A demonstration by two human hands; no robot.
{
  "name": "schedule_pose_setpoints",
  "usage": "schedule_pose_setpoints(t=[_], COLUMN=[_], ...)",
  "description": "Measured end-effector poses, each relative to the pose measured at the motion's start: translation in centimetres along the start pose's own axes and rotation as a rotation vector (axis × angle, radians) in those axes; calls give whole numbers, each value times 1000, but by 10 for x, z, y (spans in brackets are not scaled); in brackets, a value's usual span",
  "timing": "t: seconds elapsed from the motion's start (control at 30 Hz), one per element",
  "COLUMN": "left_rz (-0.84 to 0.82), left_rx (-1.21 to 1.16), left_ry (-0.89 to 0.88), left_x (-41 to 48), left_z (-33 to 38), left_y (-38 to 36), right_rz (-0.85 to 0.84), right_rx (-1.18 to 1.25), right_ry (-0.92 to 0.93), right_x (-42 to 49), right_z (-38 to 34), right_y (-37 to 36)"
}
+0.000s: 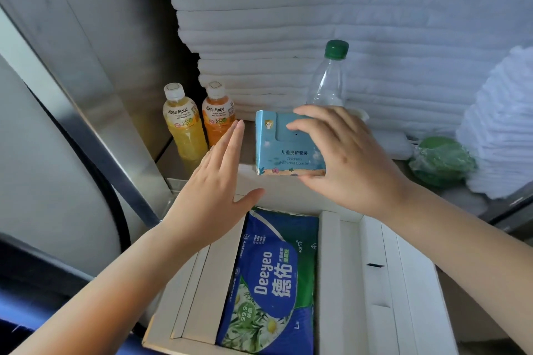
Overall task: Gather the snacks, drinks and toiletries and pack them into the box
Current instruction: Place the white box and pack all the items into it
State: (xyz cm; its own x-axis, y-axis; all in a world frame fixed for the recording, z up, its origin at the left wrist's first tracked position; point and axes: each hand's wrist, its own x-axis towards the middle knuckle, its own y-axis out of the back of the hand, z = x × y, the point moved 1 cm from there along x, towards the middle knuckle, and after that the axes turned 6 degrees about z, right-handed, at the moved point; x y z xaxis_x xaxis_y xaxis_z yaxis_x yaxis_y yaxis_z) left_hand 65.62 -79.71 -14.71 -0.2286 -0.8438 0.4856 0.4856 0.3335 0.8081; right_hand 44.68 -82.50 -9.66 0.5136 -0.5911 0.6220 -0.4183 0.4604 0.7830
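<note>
My right hand (343, 158) grips a small light-blue children's wash and care set box (284, 150), holding it just above the far edge of the white cardboard box (375, 282). My left hand (219, 179) hovers flat with straight fingers to the left of it, touching nothing. A blue and green Deeyeo wet-wipes pack (271, 285) lies inside the white box. Two Mogu Mogu bottles stand at the back left, one yellow (184, 124) and one orange (217, 115). A clear bottle with a green cap (330, 78) stands behind my right hand.
A tall stack of folded white towels (346, 23) fills the back. More white towels (501, 124) sit at the right, with a green wrapped item (442, 160) beside them. A metal cart frame (86, 112) runs down the left.
</note>
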Motion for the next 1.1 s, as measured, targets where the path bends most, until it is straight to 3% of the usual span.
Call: schedule_pose_setpoints(t=[0.13,0.27,0.6,0.8,1.1], left_rz=[-23,-3,12,-162,-345], left_rx=[-145,-191,17,-135,66], left_ry=[-67,-106,-185,-147,-198], left_x=[4,6,1,-11,-28], left_z=[13,21,21,17,15], left_y=[4,7,10,14,-9], right_rz=[24,-55,-261,-339,-644], right_rx=[-13,10,25,101,65], right_ry=[22,22,92,124,143], right_x=[-7,-15,-36,-48,-59], right_z=[-4,-6,-7,-8,-15], right_y=[9,11,9,17,-7])
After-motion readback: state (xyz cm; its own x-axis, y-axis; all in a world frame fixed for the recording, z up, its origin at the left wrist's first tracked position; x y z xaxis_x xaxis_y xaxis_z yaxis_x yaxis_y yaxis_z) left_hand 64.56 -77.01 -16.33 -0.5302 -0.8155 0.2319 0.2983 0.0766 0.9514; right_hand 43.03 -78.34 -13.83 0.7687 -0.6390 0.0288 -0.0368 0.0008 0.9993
